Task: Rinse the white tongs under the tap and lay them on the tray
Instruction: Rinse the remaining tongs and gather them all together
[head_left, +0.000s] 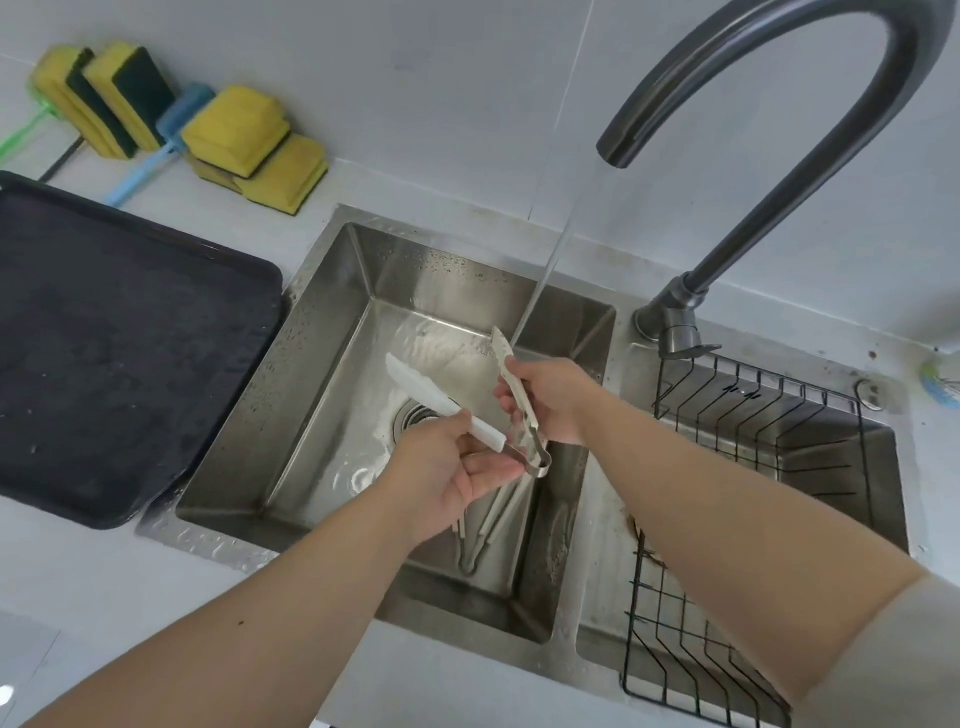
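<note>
Both hands hold one pair of white tongs (415, 384) above the left basin of the steel sink (337, 332). My left hand (447, 467) grips the left arm of the tongs. My right hand (550, 400) grips the right arm, whose tip touches the stream of water (550, 260) falling from the dark curved tap (779, 62). The arms are spread apart, joined at the metal hinge end near my palms. The black tray (104, 343) lies on the counter left of the sink. A second pair of tongs (483, 525) lies on the basin floor under my hands.
Yellow-and-green sponges (228, 130) and brushes with a blue and a green handle line the wall behind the tray. A black wire rack (753, 415) sits in the right basin. The drain (415, 415) is in the middle of the left basin.
</note>
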